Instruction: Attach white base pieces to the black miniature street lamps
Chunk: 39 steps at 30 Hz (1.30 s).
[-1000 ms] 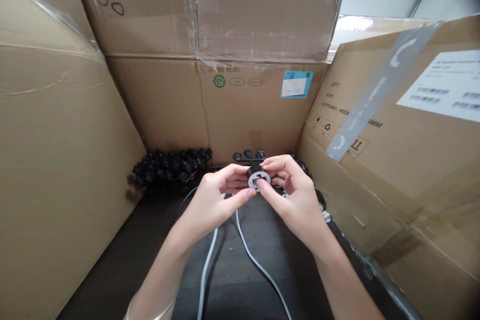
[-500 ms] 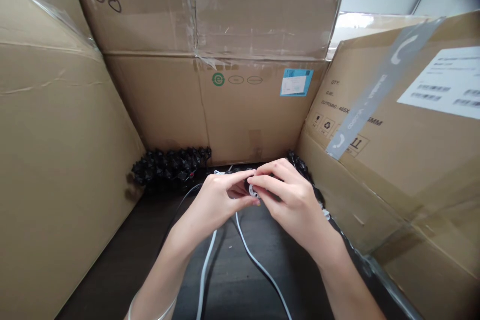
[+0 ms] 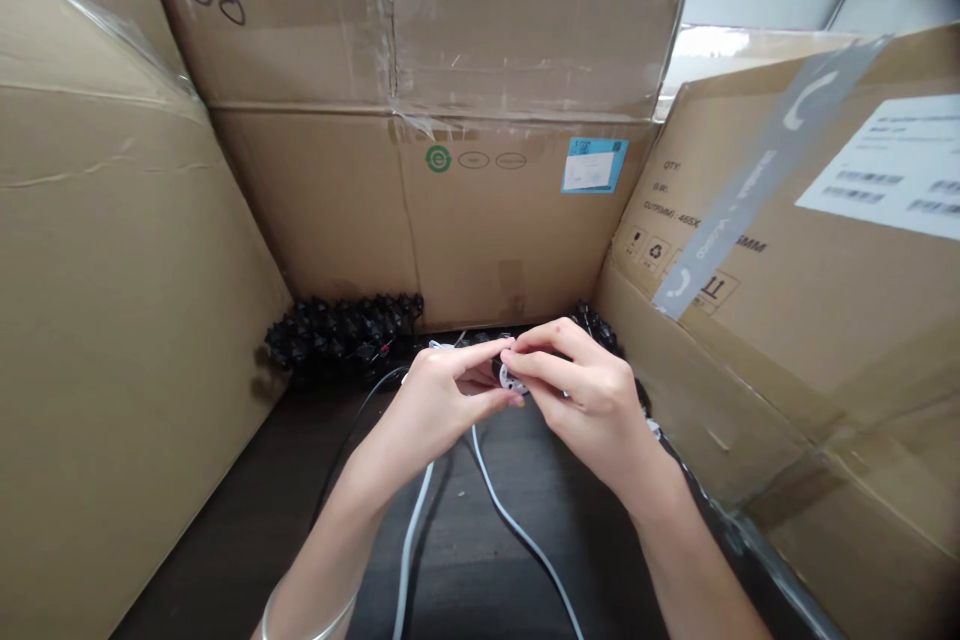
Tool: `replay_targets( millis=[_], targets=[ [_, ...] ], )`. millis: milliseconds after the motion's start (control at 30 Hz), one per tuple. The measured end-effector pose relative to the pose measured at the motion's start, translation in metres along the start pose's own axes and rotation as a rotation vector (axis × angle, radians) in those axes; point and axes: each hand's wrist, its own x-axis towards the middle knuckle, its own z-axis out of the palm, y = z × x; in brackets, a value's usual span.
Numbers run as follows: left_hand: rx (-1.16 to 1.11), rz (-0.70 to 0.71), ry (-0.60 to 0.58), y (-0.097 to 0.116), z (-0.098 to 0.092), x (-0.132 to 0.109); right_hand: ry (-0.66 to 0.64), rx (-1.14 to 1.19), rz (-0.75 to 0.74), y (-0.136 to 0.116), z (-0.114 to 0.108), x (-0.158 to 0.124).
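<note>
Both of my hands meet over the dark table (image 3: 247, 520). My left hand (image 3: 439, 400) and my right hand (image 3: 581, 395) pinch a small round black-and-white part (image 3: 508, 376) between their fingertips. Most of the part is hidden by my fingers. Two white cables (image 3: 495, 500) run from under my hands toward me along the table. A thin bangle sits on my left wrist (image 3: 304, 615).
A heap of small black parts (image 3: 341, 332) lies at the back left of the table, and more black parts (image 3: 596, 325) lie behind my right hand. Tall cardboard boxes (image 3: 480, 210) wall in the table on the left, back and right.
My hands have closed in over the round part, which showed its white face a second ago. The row of black parts behind it is now hidden by my fingers.
</note>
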Motion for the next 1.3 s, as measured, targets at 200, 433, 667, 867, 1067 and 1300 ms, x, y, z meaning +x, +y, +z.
replay_targets(
  millis=[200, 433, 667, 867, 1067, 1300],
  targets=[
    [-0.021, -0.023, -0.027, 0.002, -0.002, 0.0, -0.026, 0.13, 0.015, 0.005, -0.002, 0.002],
    [-0.103, -0.048, -0.079, 0.006, -0.004, 0.0, -0.005, 0.258, 0.089, 0.003, -0.002, 0.005],
    [0.028, -0.047, 0.03, 0.011, -0.014, -0.004, 0.052, 0.476, 0.371, 0.001, -0.014, 0.004],
    [0.034, -0.029, 0.054, 0.016, -0.016, -0.006, -0.169, 0.54, 0.491, 0.004, -0.015, 0.004],
    [-0.063, -0.04, 0.087, 0.015, -0.013, -0.005, -0.179, 0.58, 0.518, 0.005, -0.011, 0.005],
    [0.03, -0.014, 0.104, 0.014, -0.01, -0.007, -0.15, 0.578, 0.553, 0.005, -0.01, 0.005]
  ],
)
